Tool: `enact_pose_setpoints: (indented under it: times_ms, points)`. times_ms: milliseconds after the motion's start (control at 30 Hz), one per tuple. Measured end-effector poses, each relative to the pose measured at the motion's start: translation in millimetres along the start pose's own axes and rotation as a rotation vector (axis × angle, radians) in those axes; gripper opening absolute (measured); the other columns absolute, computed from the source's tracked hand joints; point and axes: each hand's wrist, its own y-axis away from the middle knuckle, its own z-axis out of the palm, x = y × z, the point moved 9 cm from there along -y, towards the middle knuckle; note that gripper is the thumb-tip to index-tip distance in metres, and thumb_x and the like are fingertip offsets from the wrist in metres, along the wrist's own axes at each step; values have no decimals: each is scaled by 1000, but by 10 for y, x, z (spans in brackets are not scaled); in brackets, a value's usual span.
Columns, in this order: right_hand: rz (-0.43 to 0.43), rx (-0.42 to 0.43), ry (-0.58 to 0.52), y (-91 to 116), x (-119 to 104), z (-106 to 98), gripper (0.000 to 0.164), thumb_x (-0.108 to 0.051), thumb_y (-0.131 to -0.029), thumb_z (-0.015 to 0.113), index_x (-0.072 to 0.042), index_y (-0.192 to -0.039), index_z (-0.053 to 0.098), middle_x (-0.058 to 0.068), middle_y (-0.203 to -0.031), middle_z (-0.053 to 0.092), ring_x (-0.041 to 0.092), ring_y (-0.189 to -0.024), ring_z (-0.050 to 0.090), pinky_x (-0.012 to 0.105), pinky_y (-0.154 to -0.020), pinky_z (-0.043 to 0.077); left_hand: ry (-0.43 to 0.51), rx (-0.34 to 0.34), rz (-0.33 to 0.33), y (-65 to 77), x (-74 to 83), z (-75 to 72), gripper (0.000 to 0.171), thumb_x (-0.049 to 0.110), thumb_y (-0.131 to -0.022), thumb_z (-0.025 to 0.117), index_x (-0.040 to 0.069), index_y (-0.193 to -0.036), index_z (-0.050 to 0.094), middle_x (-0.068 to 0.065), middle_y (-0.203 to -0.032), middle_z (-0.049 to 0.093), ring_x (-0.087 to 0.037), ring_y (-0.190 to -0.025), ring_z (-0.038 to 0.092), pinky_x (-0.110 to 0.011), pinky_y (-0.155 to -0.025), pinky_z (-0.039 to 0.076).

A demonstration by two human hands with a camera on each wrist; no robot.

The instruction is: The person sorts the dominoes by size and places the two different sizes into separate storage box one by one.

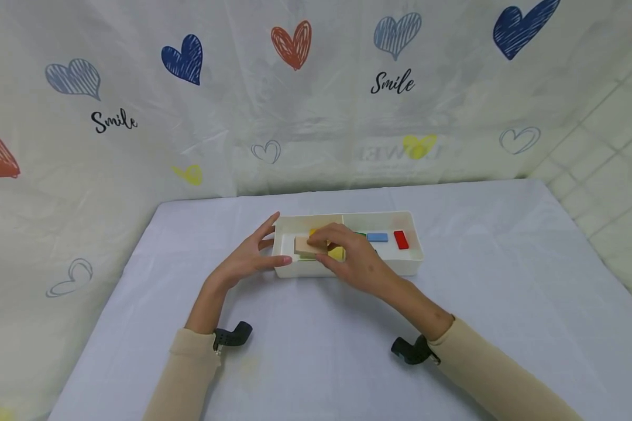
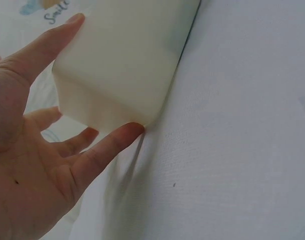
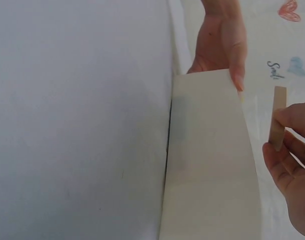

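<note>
A long white box (image 1: 381, 265) with a divider across its middle lies on the table. My right hand (image 1: 355, 260) pinches a flat, light wooden block (image 1: 306, 247) between thumb and fingers, above the box's left part. In the right wrist view the block (image 3: 278, 120) stands above the box rim, gripped at its lower part. My left hand (image 1: 247, 257) is spread around the box's left end, thumb along the near wall. Its fingertips touch the end wall and lower corner in the left wrist view. Under the right hand, yellow pieces (image 1: 337, 253) are partly hidden.
A blue block (image 1: 377, 237) and a red block (image 1: 401, 240) lie in the box's right part, with a bit of green beside my right hand. A white cloth covers the table (image 1: 316, 351). Behind it hangs a curtain (image 1: 337, 105) printed with hearts.
</note>
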Motion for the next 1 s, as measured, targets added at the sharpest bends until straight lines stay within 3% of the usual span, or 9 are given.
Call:
enact_pose_setpoints:
  times_ms: [333, 533, 800, 1000]
  points:
    - [68, 11, 38, -65, 71, -8, 34, -10, -91, 81, -16, -124, 74, 0, -126, 71, 17, -108, 66, 38, -94, 62, 0, 1, 2, -23, 2, 13, 106, 45, -83, 87, 60, -158, 14, 4, -172, 21, -29, -159, 31, -57, -114, 46]
    - [65, 16, 47, -111, 78, -31, 34, -13, -91, 81, -16, -124, 73, 0, -125, 71, 17, -107, 66, 41, -94, 62, -21, 0, 9, -19, 35, 15, 108, 45, -84, 86, 54, -162, 11, 0, -174, 20, -32, -159, 30, -58, -114, 46]
    - [62, 25, 35, -154, 121, -43, 32, -8, -91, 80, -13, -123, 73, 4, -127, 72, 20, -107, 66, 39, -92, 61, -5, 7, -10, -28, 6, 21, 105, 46, -83, 87, 62, -157, 15, 4, -172, 22, -30, -159, 29, -58, -115, 45]
    - [63, 27, 41, -197, 155, -18, 31, -8, -92, 79, -13, -122, 73, 3, -124, 73, 20, -108, 67, 40, -94, 61, -4, 9, -16, -11, -2, 9, 107, 46, -83, 87, 57, -160, 14, 4, -173, 21, -30, -159, 30, -59, -115, 44]
